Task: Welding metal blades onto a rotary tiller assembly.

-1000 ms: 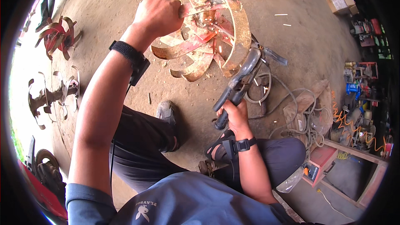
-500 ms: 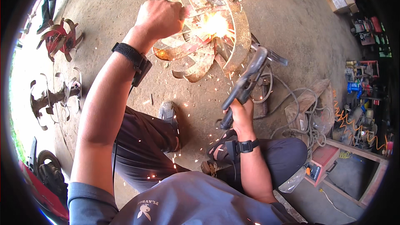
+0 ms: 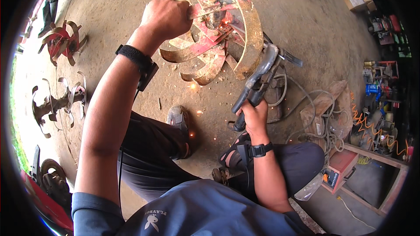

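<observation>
The bright flare seen half a second ago has faded to a small red glow on the tiller blade rotor, which stands on the dirt floor. The left hand is fisted around a blade. The right hand wraps the welding holder, its rod seemingly touching the hub

Head-worn fisheye — looking down, close

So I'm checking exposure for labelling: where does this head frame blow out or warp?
Head view: the left rim is washed out white by daylight; the welding tip glows red on the tiller rotor, sparks dot the floor; straight edges bow toward the black fisheye border.
</observation>
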### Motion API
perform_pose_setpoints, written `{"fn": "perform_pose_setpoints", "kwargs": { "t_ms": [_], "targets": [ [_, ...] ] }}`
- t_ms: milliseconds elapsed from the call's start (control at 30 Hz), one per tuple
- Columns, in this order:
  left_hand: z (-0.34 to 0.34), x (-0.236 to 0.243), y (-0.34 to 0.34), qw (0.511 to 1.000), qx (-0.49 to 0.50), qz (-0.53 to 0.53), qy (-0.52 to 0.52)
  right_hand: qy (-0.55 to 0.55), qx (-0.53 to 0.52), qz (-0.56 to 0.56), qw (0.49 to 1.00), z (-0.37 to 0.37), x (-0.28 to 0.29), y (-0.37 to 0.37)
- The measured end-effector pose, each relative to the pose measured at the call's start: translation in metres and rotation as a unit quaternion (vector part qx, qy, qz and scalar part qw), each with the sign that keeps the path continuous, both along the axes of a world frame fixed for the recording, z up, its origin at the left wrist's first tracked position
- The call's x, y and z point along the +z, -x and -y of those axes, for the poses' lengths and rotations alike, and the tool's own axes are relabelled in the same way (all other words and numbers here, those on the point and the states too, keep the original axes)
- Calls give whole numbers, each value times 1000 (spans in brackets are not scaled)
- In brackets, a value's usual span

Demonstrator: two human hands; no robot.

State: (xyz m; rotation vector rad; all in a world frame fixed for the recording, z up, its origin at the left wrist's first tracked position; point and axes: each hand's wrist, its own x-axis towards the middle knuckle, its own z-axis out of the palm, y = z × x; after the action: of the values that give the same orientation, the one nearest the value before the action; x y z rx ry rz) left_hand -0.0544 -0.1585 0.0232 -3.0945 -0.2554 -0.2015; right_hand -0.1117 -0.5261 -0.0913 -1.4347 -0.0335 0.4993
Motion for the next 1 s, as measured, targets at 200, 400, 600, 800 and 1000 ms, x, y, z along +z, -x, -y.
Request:
{"fn": "perform_pose_setpoints", "kwargs": {
  "t_ms": [200, 400, 600, 800, 1000],
  "targets": [
    [-9, -4, 7, 983, -130, 124, -43, 46, -13, 24, 999, -1, -6, -1],
    [2, 2, 1, 1000, -7, 17, 0, 88, 18, 50, 995, -1, -3, 1],
    [3, 6, 2, 1000, -4, 10, 0, 9, 19, 23, 1000, 0, 1, -2],
    [7, 10, 1, 1000, 7, -6, -2, 23, 13, 3, 1000, -3, -5, 0],
    [8, 12, 3, 1000, 7, -9, 7, 137, -11, 118, 983, -1, -5, -6]
  ]
}}
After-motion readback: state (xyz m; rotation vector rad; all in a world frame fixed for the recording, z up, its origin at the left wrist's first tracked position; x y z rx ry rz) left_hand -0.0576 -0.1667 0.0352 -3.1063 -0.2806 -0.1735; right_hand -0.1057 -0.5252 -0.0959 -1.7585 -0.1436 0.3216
